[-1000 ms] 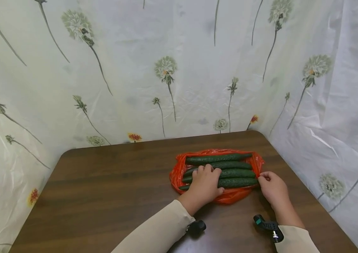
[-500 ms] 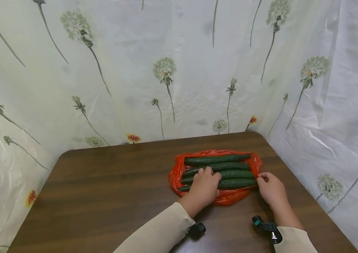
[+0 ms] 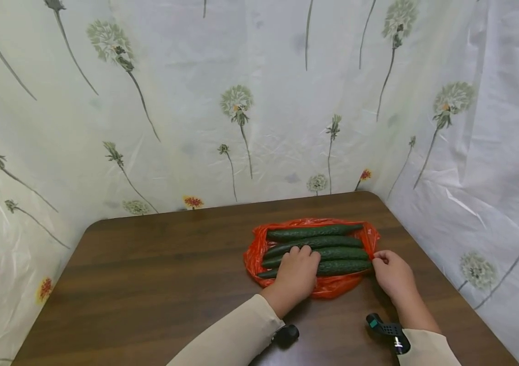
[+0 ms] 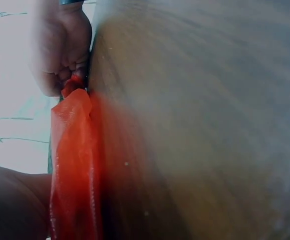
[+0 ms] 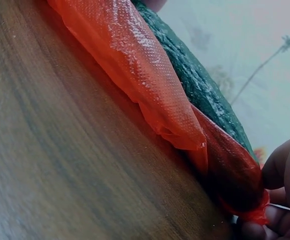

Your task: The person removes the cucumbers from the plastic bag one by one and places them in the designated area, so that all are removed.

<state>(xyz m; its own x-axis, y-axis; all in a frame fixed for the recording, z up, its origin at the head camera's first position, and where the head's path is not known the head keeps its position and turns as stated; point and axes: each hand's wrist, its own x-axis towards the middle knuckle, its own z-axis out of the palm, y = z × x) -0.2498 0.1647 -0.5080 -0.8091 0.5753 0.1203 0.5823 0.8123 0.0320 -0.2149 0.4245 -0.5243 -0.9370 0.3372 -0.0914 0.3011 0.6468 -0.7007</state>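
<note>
On my feed the red bag [image 3: 333, 291] sits on the brown counter [image 3: 149, 274], its mouth gaping upward, with four cucumbers [image 3: 316, 232] lying side by side inside it. Right grip [image 3: 394, 275] pinches a twist of film at the bag's right end. Left grip [image 3: 297, 274] reaches over the bag's near edge, fingers curled over the near cucumbers, fingertips hidden. Dandelion-print sheeting [image 3: 278, 101] hangs behind the bag.

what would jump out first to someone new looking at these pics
The bright red bag on the right side of the brown table, with dark green cucumbers lying in it. Next, the two hands at it: the left hand over the nearer cucumbers, the right hand pinching the bag's right edge. Behind, a dandelion-print sheet fills the background.
</note>
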